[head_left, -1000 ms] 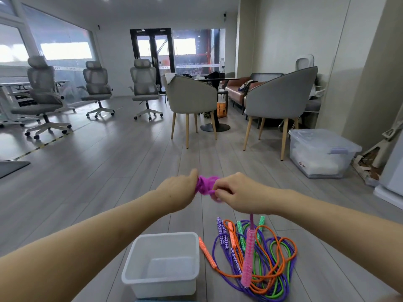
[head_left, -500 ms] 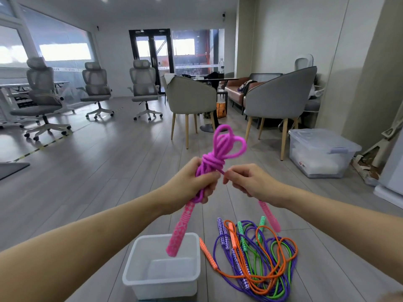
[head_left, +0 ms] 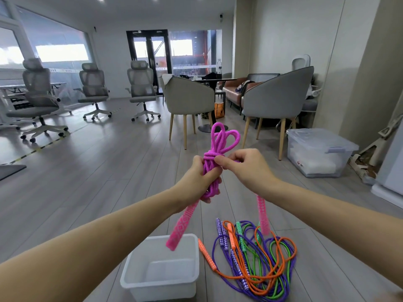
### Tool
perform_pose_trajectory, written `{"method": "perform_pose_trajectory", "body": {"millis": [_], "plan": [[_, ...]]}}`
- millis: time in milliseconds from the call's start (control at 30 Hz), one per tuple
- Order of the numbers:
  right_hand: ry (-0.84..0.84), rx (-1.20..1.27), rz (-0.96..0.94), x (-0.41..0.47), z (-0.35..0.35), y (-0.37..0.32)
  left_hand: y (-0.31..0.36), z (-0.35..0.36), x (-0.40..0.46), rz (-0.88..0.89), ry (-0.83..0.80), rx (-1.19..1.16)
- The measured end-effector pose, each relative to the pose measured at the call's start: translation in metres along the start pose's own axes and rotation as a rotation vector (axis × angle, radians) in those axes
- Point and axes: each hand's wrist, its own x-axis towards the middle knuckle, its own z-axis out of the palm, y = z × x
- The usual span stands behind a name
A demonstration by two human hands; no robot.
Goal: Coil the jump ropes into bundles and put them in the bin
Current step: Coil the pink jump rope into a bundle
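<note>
At frame centre, the left hand (head_left: 197,179) clenched the pink jump rope (head_left: 214,149) bundle; the right hand (head_left: 244,168) pinched its wrap.

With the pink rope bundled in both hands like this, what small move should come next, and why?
Probably finish cinching the wrap, then lower the bundle into the bin. The left hand grips the coiled pink rope, the right hand pinches at the wrap around its middle, and both handles hang loose. The white bin sits empty below, while the other ropes lie uncoiled on the floor.
</note>
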Motion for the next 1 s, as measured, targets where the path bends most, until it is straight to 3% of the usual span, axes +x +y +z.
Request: {"method": "perform_pose_trajectory", "body": {"millis": [100, 300, 567, 800, 1000], "plan": [[0.012, 0.04, 0.027, 0.001, -0.004, 0.001, 0.003, 0.001, 0.003, 0.036, 0.012, 0.096], [0.026, 0.136, 0.1, 0.001, -0.012, 0.012, -0.002, 0.002, 0.009, -0.001, -0.027, 0.06], [-0.049, 0.133, 0.128, -0.004, -0.017, 0.012, -0.005, -0.008, 0.01, 0.024, -0.061, -0.043], [-0.204, 0.158, 0.125, -0.014, -0.022, 0.002, -0.008, -0.003, 0.013, -0.015, 0.028, -0.119], [-0.264, 0.05, 0.124, -0.011, -0.024, 0.001, -0.007, 0.004, 0.013, 0.033, -0.041, -0.194]]}}
